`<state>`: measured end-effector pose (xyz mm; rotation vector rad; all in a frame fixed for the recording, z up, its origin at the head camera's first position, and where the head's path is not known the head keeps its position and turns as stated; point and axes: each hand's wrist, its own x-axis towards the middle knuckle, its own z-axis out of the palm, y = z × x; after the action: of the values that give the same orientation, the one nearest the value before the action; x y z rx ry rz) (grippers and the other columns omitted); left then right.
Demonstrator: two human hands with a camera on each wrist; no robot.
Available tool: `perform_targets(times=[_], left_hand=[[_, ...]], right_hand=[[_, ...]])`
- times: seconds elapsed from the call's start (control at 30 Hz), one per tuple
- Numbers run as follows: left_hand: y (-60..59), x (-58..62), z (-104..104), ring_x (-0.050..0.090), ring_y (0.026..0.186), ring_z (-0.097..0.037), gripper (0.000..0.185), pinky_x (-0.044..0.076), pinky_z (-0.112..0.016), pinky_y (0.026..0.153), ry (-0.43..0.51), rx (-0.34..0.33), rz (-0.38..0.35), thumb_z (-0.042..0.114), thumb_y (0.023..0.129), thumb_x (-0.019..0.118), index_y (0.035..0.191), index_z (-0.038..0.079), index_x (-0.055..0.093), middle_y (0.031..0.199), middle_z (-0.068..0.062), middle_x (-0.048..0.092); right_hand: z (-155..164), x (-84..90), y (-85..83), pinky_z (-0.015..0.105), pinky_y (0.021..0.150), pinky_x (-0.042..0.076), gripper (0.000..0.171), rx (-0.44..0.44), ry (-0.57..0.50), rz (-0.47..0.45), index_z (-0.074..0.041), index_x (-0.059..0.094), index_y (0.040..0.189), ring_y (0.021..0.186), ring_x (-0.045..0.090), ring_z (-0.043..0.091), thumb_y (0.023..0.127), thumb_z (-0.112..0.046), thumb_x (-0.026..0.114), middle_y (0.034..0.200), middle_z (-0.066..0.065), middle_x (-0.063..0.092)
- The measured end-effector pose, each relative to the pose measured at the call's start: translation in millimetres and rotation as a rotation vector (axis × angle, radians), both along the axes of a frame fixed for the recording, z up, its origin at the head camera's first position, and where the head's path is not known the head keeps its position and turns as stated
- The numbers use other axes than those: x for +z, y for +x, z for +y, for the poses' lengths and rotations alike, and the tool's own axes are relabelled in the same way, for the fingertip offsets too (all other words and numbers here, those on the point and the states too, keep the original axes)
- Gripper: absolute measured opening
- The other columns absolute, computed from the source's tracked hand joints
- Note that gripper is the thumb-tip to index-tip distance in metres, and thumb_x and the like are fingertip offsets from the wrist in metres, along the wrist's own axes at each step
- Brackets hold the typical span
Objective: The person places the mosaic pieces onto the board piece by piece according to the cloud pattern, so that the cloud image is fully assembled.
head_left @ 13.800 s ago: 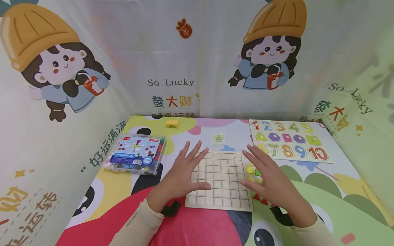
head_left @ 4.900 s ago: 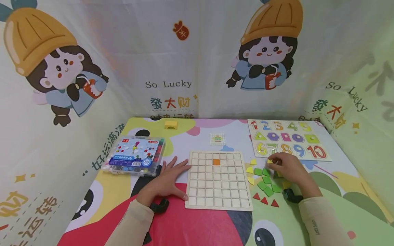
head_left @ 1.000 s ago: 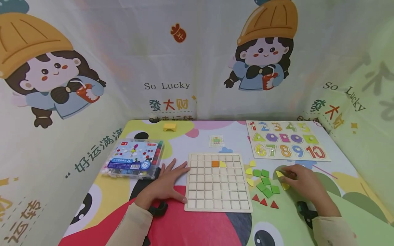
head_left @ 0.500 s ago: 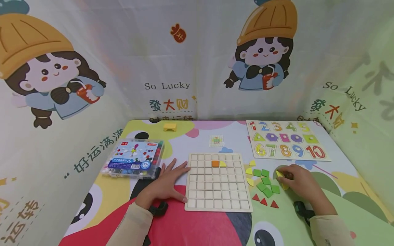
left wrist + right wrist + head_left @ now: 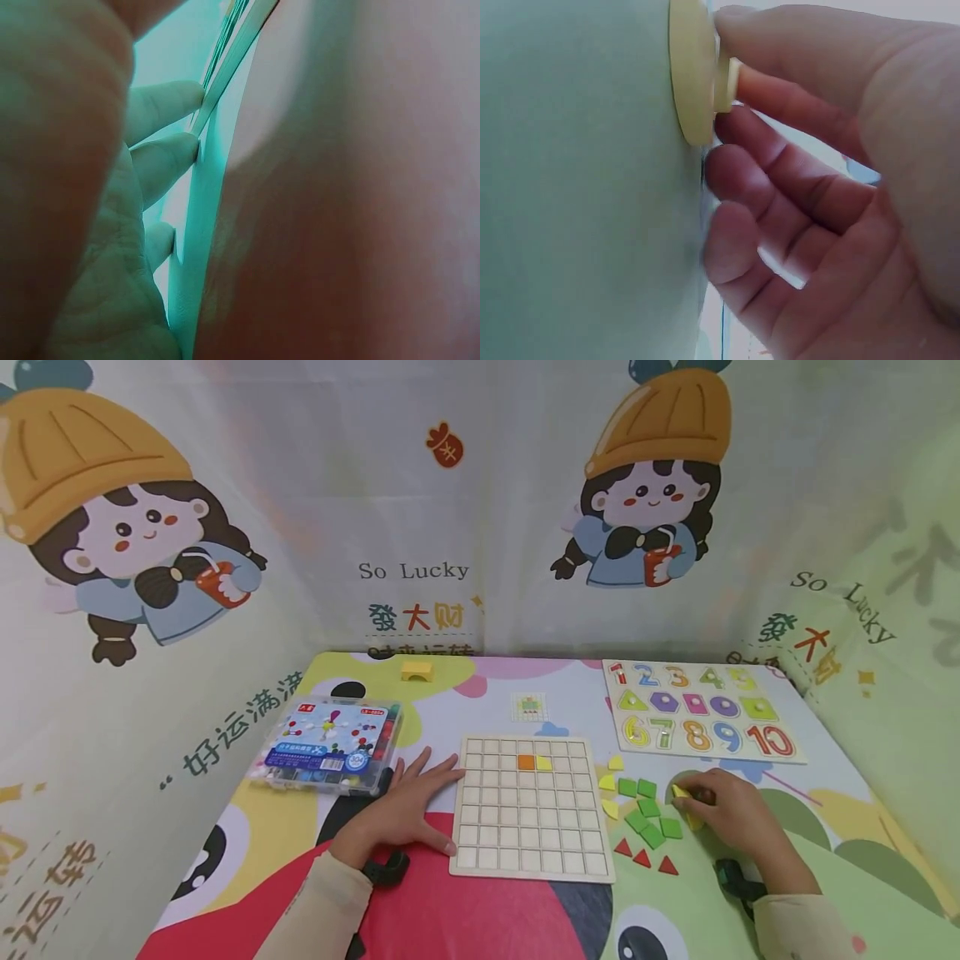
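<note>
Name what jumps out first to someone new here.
The wooden grid board at table centre, with an orange square tile and a yellow quarter-round tile side by side in its second row. The left hand lies flat against its left edge; the right hand pinches a yellow piece beside loose green tiles and red triangles.

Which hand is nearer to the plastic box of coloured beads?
The left. The left hand lies flat beside the grid board, just in front of the plastic box. The right hand is across the board, pinching a yellow piece.
</note>
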<state>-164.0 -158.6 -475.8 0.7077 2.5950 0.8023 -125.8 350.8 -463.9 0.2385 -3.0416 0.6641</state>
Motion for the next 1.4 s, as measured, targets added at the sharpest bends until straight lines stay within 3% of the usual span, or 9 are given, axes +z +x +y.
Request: perform_targets(times=[0.17,0.27,0.47,0.63,0.83,1.03,1.23,1.4], left_hand=[[-1.3,-1.1,3,-0.004,0.167,-0.034,0.111,-0.011,-0.070,0.128,-0.012,-0.018,-0.003,0.058,0.069,0.094,0.164,0.031,0.041,0.178,0.007,0.023],[-0.4,-0.5,5,-0.004,0.167,-0.035,0.111,-0.012,-0.071,0.127,-0.013,-0.023,-0.010,0.057,0.070,0.094,0.164,0.030,0.042,0.178,0.006,0.024],[1.4,1.2,4,-0.004,0.167,-0.037,0.110,-0.013,-0.072,0.126,-0.009,-0.015,-0.020,0.056,0.069,0.095,0.163,0.028,0.044,0.177,0.005,0.025],[1.2,0.2,3,-0.004,0.167,-0.037,0.110,-0.012,-0.072,0.126,-0.014,-0.013,-0.013,0.056,0.069,0.094,0.163,0.029,0.044,0.177,0.005,0.025],[0.3,-0.1,2,-0.004,0.167,-0.036,0.110,-0.012,-0.071,0.127,-0.011,-0.002,-0.012,0.057,0.069,0.094,0.163,0.030,0.043,0.178,0.006,0.024],[0.1,3.2,1,-0.003,0.167,-0.036,0.110,-0.011,-0.071,0.127,-0.015,0.005,-0.011,0.056,0.069,0.095,0.163,0.030,0.043,0.177,0.005,0.024],[0.7,2.5,0,-0.003,0.167,-0.038,0.110,-0.011,-0.072,0.127,-0.004,-0.003,-0.006,0.056,0.069,0.095,0.162,0.028,0.044,0.177,0.004,0.025],[0.8,0.0,-1,-0.003,0.167,-0.037,0.110,-0.011,-0.072,0.127,0.001,0.000,-0.003,0.056,0.069,0.095,0.162,0.029,0.044,0.177,0.005,0.025]], right_hand=[[-11,6.5,4.5,0.030,0.069,0.050,0.029,-0.024,-0.044,-0.019,-0.007,0.079,0.114,0.082,0.060,0.011,0.092,-0.025,0.084,0.099,0.003,0.073],[-26,13.0,3.1,0.031,0.069,0.053,0.027,0.004,-0.064,0.000,-0.007,0.078,0.113,0.085,0.064,0.013,0.091,-0.022,0.084,0.104,0.005,0.075],[-71,26.9,-11.9,0.027,0.068,0.051,0.024,0.094,-0.060,0.090,-0.010,0.078,0.112,0.086,0.059,0.013,0.091,-0.021,0.085,0.103,0.000,0.073],[-109,35.7,-30.1,0.032,0.073,0.054,0.030,0.189,-0.023,0.066,-0.007,0.077,0.120,0.088,0.061,0.015,0.094,-0.021,0.081,0.100,0.000,0.070],[-142,33.3,-44.0,0.038,0.082,0.058,0.023,0.235,0.019,-0.028,-0.009,0.077,0.112,0.091,0.062,0.014,0.093,-0.022,0.083,0.098,-0.003,0.068],[-158,22.7,-51.3,0.037,0.084,0.057,0.024,0.250,0.076,-0.059,-0.011,0.077,0.110,0.089,0.059,0.012,0.091,-0.024,0.085,0.095,-0.004,0.067],[-164,16.1,-50.8,0.036,0.084,0.054,0.027,0.229,0.090,-0.112,-0.010,0.076,0.113,0.087,0.055,0.013,0.093,-0.027,0.083,0.095,-0.004,0.064],[-163,16.2,-47.9,0.039,0.086,0.056,0.025,0.231,0.077,-0.103,-0.010,0.076,0.112,0.088,0.056,0.013,0.093,-0.026,0.082,0.100,-0.002,0.066]])
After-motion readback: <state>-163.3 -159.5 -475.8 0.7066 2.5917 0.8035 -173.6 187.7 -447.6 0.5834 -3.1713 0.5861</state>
